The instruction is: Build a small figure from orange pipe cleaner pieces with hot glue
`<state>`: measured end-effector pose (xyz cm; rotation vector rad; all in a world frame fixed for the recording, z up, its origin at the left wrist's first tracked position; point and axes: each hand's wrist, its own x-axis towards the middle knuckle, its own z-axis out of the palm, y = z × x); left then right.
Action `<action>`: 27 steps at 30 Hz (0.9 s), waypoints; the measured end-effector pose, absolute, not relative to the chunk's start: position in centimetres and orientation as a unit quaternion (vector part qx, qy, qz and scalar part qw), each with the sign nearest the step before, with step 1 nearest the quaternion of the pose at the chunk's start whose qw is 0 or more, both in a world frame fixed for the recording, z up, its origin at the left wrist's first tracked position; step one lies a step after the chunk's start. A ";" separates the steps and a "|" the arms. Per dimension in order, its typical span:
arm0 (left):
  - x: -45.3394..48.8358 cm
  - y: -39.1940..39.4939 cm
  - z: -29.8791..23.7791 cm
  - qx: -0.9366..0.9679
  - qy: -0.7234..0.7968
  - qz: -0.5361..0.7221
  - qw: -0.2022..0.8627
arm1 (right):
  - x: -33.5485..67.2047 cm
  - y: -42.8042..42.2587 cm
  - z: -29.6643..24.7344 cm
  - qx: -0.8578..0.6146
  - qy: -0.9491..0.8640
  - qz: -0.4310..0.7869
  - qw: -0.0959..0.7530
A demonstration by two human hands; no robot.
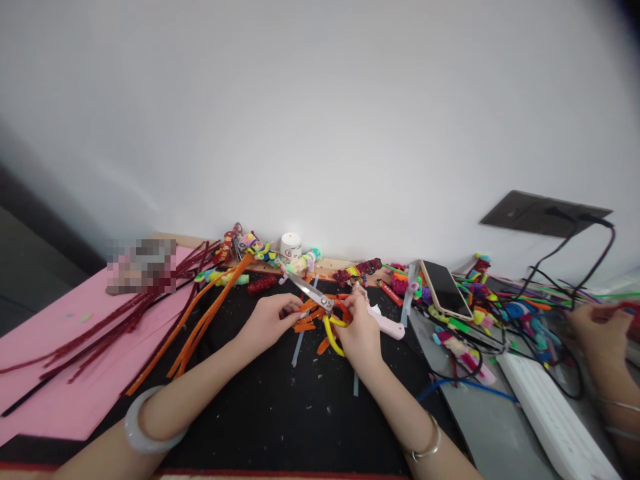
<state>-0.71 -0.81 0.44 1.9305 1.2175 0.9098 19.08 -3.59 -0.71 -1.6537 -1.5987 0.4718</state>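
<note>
In my right hand [363, 333] is a pair of scissors [327, 305] with red and yellow handles. Its metal blades point up and to the left, away from me. My left hand [270, 322] pinches a short orange pipe cleaner [304, 325] just below the blades. More short orange pieces lie around the scissors on the black mat [280, 413]. A pale pink handle [389, 325] of some tool shows beyond my right hand; the rest of it is partly hidden. Long orange pipe cleaners [200, 327] lie left of my left hand.
Dark red pipe cleaners [135, 307] spread over a pink sheet [55, 360] at left. A white tub [291, 245] stands by the wall. At right are a phone [446, 291], cables, colourful pipe-cleaner pieces, a white power strip [555, 413] and another person's hand [600, 333].
</note>
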 end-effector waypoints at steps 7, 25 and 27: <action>-0.6 -0.5 -0.2 0.710 0.486 0.352 0.368 | 18.3 -3.0 -0.5 -0.660 -0.646 0.158 0.349; -0.8 -0.4 0.1 0.576 0.431 0.340 0.606 | 19.2 -3.6 0.8 -0.484 -0.496 0.467 0.549; -0.7 -0.5 0.3 0.573 0.430 0.326 0.617 | 19.1 -3.8 0.8 -0.475 -0.504 0.478 0.539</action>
